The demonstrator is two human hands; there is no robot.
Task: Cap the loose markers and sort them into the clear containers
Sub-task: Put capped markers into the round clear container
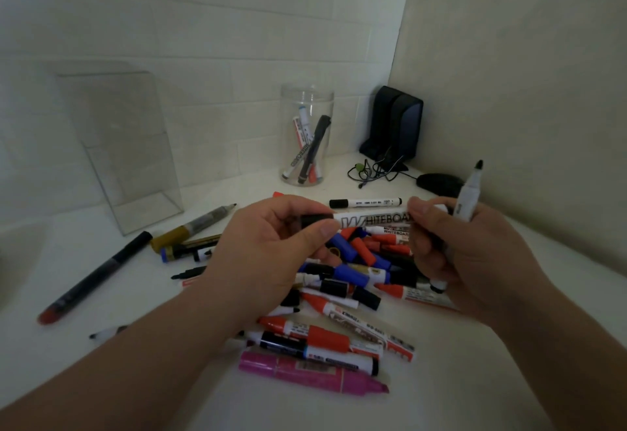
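On the white table (458,390) a clear box (118,145) stood at the left, and a clear jar (307,98) held a few markers behind the loose pile (339,329). Above the pile, a marker lettered "WHITEBOA…" (369,218) lay level, left to right. The left hand (271,254) pinched its black cap, and the right hand (458,261) pinched the other end while also gripping a grey uncapped marker (470,193), tip up.

One wide-angle view, worn on the person's head, looks forward and down along both forearms at the white surface (441,396). The left hand (271,244) and right hand (468,254) sit close beneath the lens, mid-frame; the wall corner (403,23) closes the far side
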